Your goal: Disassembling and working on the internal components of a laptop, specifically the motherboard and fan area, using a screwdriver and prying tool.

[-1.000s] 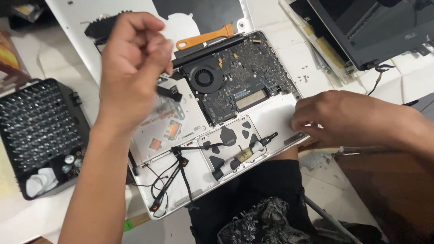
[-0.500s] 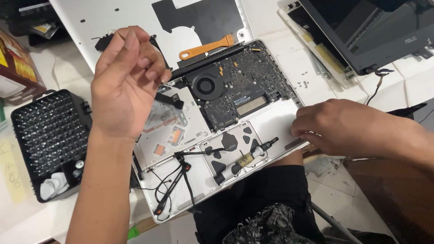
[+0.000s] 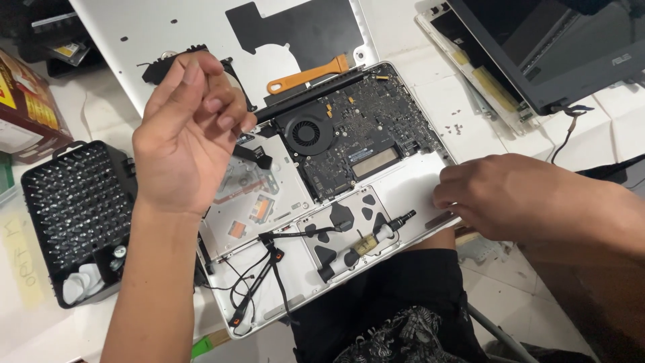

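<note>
A white tiled bench carries the opened silver laptop chassis, its logic board and round fan bared. The left hand hovers above it, fingers pinched (whether on anything, I cannot tell), while the right hand rests flat on the chassis's near corner, gripping nothing. A red-and-yellow carton sits far left, beside a black screwdriver-bit case

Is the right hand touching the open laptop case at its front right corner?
Touching. In the head view the right hand has its fingertips pressed on the silver laptop case, no gap between them.
</note>
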